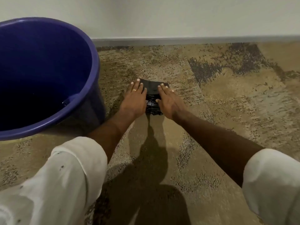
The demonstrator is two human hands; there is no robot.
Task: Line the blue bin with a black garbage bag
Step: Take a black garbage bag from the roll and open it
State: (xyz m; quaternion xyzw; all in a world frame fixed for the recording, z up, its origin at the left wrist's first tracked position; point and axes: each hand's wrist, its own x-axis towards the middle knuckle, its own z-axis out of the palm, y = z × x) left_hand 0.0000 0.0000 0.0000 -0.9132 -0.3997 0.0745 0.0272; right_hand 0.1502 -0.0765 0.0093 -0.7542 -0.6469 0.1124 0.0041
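Note:
A folded black garbage bag (pixel 152 93) lies flat on the carpet in the middle of the view. My left hand (pixel 134 97) rests palm down on its left side, fingers spread, a ring on one finger. On the bag's right side my right hand (pixel 168 101) lies flat too. Neither hand grips the bag; both press on it. The blue bin (pixel 95 65) stands upright at the left, its mouth open and its inside dark and bare. It is a short way left of my left hand.
A mottled tan and brown carpet (pixel 227 98) covers the floor. A white wall with a grey baseboard (pixel 194 41) runs across the back, just beyond the bag. My white sleeves fill the lower corners.

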